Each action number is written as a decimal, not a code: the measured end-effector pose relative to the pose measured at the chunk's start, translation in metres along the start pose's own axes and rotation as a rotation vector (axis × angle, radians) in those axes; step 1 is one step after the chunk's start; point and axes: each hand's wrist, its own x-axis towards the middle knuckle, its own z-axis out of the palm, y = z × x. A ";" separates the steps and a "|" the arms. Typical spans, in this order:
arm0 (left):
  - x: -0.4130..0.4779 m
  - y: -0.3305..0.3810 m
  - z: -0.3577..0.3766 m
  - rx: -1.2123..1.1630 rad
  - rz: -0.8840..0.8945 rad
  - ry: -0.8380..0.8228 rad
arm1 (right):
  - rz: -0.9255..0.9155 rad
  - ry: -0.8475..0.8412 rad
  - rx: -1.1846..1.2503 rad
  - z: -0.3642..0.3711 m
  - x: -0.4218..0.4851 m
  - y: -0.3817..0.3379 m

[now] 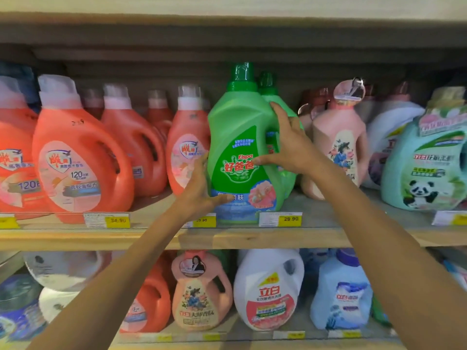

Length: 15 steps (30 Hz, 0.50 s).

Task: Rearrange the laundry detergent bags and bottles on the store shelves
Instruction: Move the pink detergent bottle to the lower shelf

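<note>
A tall green detergent bottle [240, 137] with a green cap stands upright at the front edge of the upper wooden shelf [252, 237]. My left hand [202, 190] presses against its lower left side, thumb across the blue band of the label. My right hand [285, 145] wraps its right side, fingers spread and thumb on the label. A second green bottle [269, 92] stands directly behind it, mostly hidden.
Several orange bottles [75, 157] fill the upper shelf to the left. To the right stand a pink bottle [338, 147] and a mint panda bottle [427, 168]. On the lower shelf sit a pink jug [199, 296], a white jug [267, 291] and a pale blue bottle [341, 296].
</note>
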 end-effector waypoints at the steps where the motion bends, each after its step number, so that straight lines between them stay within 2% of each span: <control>1: 0.002 0.003 0.006 0.022 0.003 0.001 | 0.000 0.001 0.000 -0.005 -0.002 0.006; 11: 0.020 0.015 0.054 0.103 0.019 0.046 | 0.026 0.014 -0.036 -0.035 -0.013 0.045; 15: 0.021 0.017 0.057 0.065 0.006 0.040 | 0.020 0.017 -0.043 -0.036 -0.014 0.047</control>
